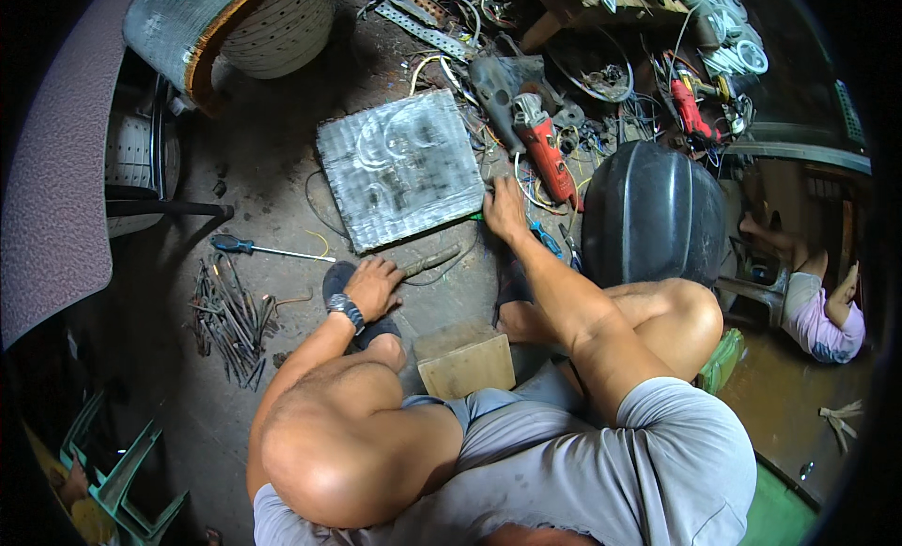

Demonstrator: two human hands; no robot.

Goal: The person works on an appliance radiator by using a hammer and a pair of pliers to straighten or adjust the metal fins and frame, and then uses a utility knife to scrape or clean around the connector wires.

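Note:
A square grey slab [399,170] with scuffed, silvery faces and curved marks lies on the floor in front of me. My right hand [505,210] is at its right edge, fingers closed against the near right corner. My left hand [374,288], with a watch [346,310] on the wrist, is low beside my left foot. Its fingers close on the end of a short brownish stick [432,262], which points right below the slab. Between my feet stands a small wooden block [467,366]. What lies beneath the slab is hidden.
A blue-handled screwdriver [233,243] and a heap of thin metal rods [228,320] lie left. Beyond my right hand are a red angle grinder [545,151], blue-handled pliers [545,238] and a black rounded shell [653,212]. Another person [819,306] is far right.

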